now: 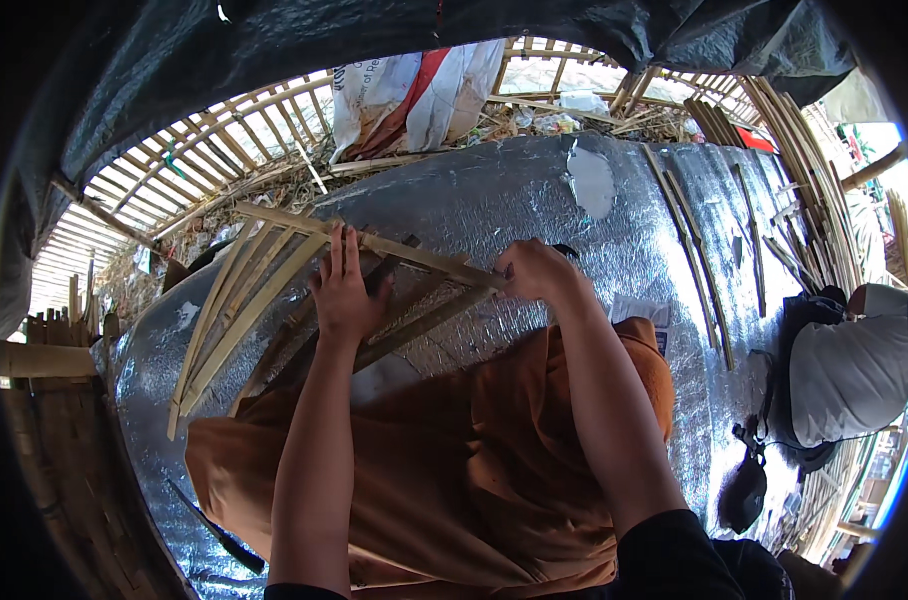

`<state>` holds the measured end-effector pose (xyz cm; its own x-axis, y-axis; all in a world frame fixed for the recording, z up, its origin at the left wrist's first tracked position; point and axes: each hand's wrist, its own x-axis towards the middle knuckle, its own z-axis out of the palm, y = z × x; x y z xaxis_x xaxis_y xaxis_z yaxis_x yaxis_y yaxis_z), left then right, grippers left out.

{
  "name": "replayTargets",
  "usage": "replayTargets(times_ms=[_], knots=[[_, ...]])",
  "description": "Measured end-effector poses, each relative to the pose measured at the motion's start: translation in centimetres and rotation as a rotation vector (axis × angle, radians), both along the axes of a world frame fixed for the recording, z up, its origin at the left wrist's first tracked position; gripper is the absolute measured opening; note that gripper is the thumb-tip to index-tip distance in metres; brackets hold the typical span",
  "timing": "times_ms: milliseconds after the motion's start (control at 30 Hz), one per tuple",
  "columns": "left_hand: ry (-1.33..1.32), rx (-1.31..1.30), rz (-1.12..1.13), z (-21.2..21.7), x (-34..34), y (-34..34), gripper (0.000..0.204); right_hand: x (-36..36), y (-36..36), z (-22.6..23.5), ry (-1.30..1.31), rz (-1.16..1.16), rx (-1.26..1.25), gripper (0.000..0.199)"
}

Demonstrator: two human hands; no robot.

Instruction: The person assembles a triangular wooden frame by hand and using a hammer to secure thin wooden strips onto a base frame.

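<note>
A long bamboo strip [404, 250] slants across my lap from upper left to right. My left hand [348, 298] lies on it near its middle, fingers stretched and thumb spread. At the strip's right end my right hand [536, 272] is closed around it. A small dark thing [566, 250] shows just behind that fist; I cannot tell what it is or whether I hold it. Several split bamboo strips [236, 330] fan out left of my left hand, their upper ends under the long strip. Darker strips [424, 325] lie below my hands. Brown cloth [424, 460] covers my legs.
A silvery foil mat [464, 190] spreads under everything. Thin sticks [696, 250] lie on its right side, near a grey bundle [849, 375] and a black pouch [744, 490]. Behind stand a slatted bamboo fence [194, 160] and a white-and-red sack [414, 100]. Dark sheeting [274, 60] hangs overhead.
</note>
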<state>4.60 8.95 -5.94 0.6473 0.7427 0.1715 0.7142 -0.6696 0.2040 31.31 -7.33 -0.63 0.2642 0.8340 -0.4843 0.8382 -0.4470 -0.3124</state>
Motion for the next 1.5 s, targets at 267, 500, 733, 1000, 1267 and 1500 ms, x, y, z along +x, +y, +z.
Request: replayTargets(times_ms=[267,500,733,1000,1267,1500], knots=[[0.010,-0.017,0.010,0.0,0.0,0.0,0.101,-0.5,0.4,-0.2,-0.064,-0.014,-0.014,0.029],[-0.015,-0.014,0.003,-0.1,-0.3,0.2,0.101,-1.6,0.8,-1.0,-0.164,0.027,-0.033,0.024],[0.005,-0.050,0.022,0.3,-0.3,0.1,0.099,-3.2,1.1,-0.1,-0.217,0.018,-0.034,0.022],[0.037,-0.039,0.012,0.4,-0.1,0.4,0.093,2.0,-4.5,7.6,-0.010,-0.149,0.199,0.059],[0.065,-0.051,0.038,0.6,0.0,0.1,0.090,9.2,-18.2,7.9,-0.095,-0.547,0.468,0.040],[0.023,0.012,-0.021,-0.1,-0.4,0.2,0.091,4.4,-24.0,0.9,-0.269,-0.818,0.381,0.023]])
